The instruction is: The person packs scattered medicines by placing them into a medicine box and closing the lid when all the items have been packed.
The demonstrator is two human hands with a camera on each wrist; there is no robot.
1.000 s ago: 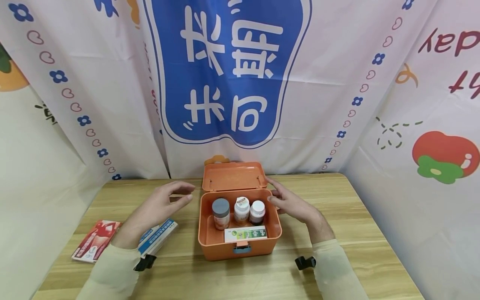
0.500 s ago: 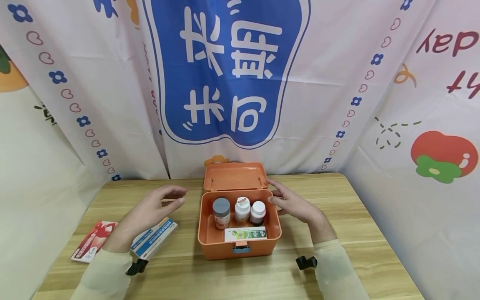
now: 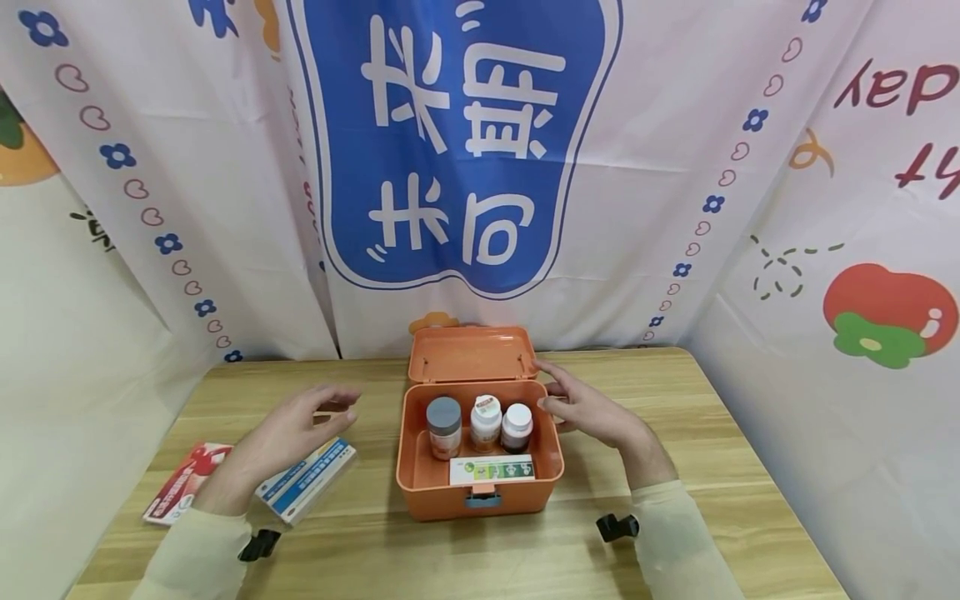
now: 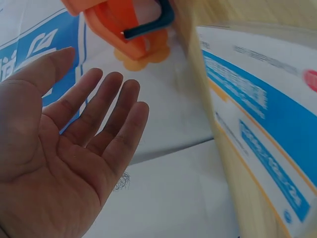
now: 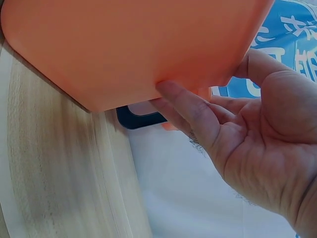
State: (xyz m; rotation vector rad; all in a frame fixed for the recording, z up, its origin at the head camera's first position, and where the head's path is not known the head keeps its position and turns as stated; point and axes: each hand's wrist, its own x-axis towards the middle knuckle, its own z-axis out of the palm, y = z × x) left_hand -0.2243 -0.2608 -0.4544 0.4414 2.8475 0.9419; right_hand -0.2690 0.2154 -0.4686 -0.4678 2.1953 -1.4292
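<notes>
An orange plastic medicine box (image 3: 480,502) stands on the table with its lid (image 3: 472,353) raised at the back. Inside are a grey-capped bottle (image 3: 445,429), two white-capped bottles (image 3: 486,423) and a flat white-green carton (image 3: 492,469). My right hand (image 3: 592,410) holds the box's right side near the back; the right wrist view shows its fingertips (image 5: 171,91) on the outer wall and the thumb passing over the rim. My left hand (image 3: 292,437), palm visible in the left wrist view, hovers left of the box, fingers loosely bent, holding nothing. A blue-white carton (image 3: 311,479) lies beneath it.
A red-white carton (image 3: 187,482) lies on the left of the wooden table (image 3: 637,375), partly behind my left forearm. A printed curtain (image 3: 622,208) hangs close behind the lid. Fabric walls stand at both sides.
My left hand has drawn left and slightly down, away from the box, uncovering more of the blue-white carton. The right hand has stayed at the box's side, and the box has barely shifted.
</notes>
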